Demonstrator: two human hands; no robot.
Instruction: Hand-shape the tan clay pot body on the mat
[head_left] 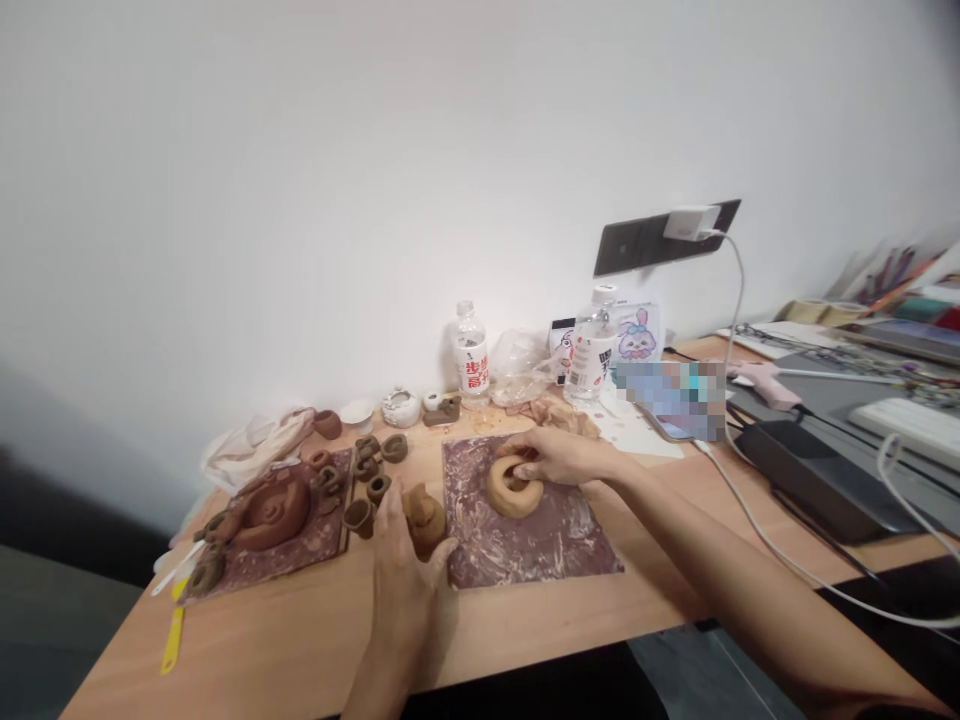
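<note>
A person's 2 bare hands work over a wooden surface (525, 625), with clay pieces spread across the middle of it. The right hand (559, 458) rests on a tan clay ring (504, 503), which lies flat on a clay-smeared mat (574, 550). Its fingers (525, 452) curl narrowly over the ring, their tips dipping into the central hole. The left hand (409, 600) is cupped around a small clay pot (427, 525), at the left edge of that mat, with the fingers closed against its sides.

Just left of the pot, several small clay cups (360, 518) stand or lie close together beside a second mat (330, 540), which carries a spiral-marked clay slab (270, 510). Water bottles (471, 355) stand farther back, and a pink glue gun (761, 385) lies to the right.

The clay looks soft, so heavy finger pressure could dent or tear the ring, and a tight grip could misshape the pot. A careless sideways move of the left hand could knock the nearby cups. A white cable (787, 550) runs near the right forearm and could snag it.
</note>
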